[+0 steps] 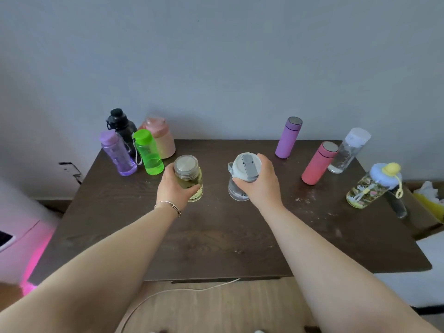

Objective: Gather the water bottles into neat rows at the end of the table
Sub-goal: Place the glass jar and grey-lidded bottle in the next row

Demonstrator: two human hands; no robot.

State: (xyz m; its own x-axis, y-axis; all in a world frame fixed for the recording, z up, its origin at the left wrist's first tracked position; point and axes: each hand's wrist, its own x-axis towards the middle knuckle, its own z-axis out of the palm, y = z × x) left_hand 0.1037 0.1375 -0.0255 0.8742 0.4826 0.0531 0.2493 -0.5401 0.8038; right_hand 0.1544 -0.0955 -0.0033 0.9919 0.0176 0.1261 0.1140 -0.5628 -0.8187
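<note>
My left hand (173,187) grips a clear yellowish bottle with a metal lid (189,175) near the middle of the dark wooden table (216,236). My right hand (260,182) holds a clear bottle with a grey flip lid (243,169) just to its right. At the far left corner stand a black bottle (119,127), a pink bottle (160,138), a purple clear bottle (116,152) and a green bottle (147,152), close together. On the right stand a purple flask (288,138), a coral flask (319,163), a white-capped clear bottle (348,150) and a patterned bottle with a yellow knob (371,186).
The table's far edge meets a grey wall. A cardboard box with yellow and white material (430,198) sits off the right edge. A white cord (182,290) lies on the floor below the front edge. Pink light glows at the lower left.
</note>
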